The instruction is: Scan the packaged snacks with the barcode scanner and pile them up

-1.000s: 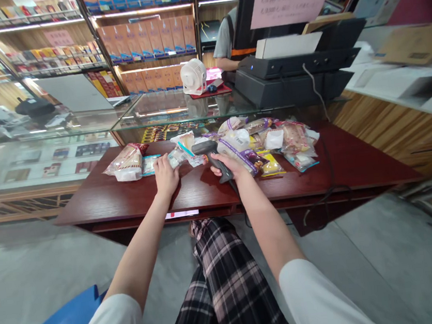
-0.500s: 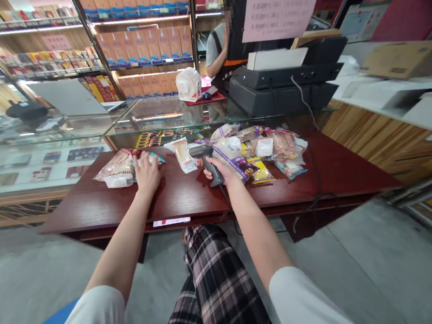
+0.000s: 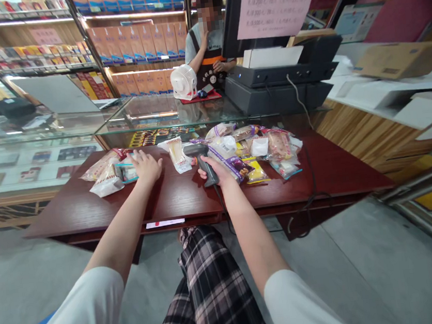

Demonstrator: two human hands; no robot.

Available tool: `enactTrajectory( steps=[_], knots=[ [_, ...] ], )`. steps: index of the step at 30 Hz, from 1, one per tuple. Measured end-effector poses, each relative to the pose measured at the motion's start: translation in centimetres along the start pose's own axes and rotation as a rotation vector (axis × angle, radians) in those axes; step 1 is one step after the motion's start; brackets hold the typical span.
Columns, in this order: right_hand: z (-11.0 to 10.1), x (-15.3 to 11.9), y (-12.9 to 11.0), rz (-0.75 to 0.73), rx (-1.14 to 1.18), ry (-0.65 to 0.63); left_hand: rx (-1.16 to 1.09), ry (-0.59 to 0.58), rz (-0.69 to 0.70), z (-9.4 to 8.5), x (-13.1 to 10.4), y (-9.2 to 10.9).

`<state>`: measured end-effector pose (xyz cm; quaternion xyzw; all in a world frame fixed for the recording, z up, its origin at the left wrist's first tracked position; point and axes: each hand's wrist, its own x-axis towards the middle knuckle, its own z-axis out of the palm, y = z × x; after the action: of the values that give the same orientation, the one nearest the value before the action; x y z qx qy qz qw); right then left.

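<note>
My right hand is wrapped round the handle of a dark barcode scanner, whose head points left. Just left of the scanner lies a white bread packet on the dark red desk. My left hand, fingers spread, is over the right edge of a small group of packets: a blue-edged one, a white striped one and a reddish one. Right of the scanner is a pile of several packaged snacks, among them a purple-edged bag and a yellow packet.
Behind the desk is a glass counter with a white fan and dark checkout equipment. A person stands behind it. The scanner's black cable hangs over the desk's front edge. A cardboard box is at the right.
My left hand has lifted off the left packets and shifted to their right side, its fingers now more spread. The view has turned slightly, showing more of the person behind the counter.
</note>
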<state>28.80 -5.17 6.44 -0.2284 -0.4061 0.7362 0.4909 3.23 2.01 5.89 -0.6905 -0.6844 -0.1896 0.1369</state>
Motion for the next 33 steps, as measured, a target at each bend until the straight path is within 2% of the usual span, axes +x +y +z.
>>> enactTrajectory(
  steps=[3,6,9,14,18,23,27,30,33],
  knots=[
    [0.1,0.0,-0.2,-0.002,0.009,0.005,-0.109,-0.055,0.106,-0.3,-0.2,2.2],
    [0.2,-0.2,-0.4,0.001,0.011,0.004,-0.21,-0.218,0.066,0.0,-0.5,4.4],
    [0.3,-0.4,-0.6,0.009,0.006,-0.001,-0.249,-0.256,0.057,0.9,-0.8,5.3],
    [0.2,-0.4,-0.6,0.014,-0.019,0.008,-0.33,-0.166,-0.016,2.1,-1.0,4.0],
    [0.0,-0.3,-0.5,0.003,-0.032,0.002,-0.319,-0.068,-0.084,1.7,-1.5,3.4],
    [0.0,-0.4,-0.4,-0.004,-0.033,-0.011,-0.239,-0.15,-0.042,0.8,-2.2,4.5],
    [0.1,-0.5,-0.5,-0.002,-0.022,-0.007,-0.249,-0.16,-0.112,0.6,-2.0,4.4],
    [0.3,-0.5,-0.6,0.025,-0.029,0.008,-0.365,-0.116,-0.205,0.4,-1.5,3.6],
    [0.3,-0.5,-0.6,0.039,-0.034,0.002,-0.627,-0.085,-0.4,0.2,-0.8,3.0]
  ],
)
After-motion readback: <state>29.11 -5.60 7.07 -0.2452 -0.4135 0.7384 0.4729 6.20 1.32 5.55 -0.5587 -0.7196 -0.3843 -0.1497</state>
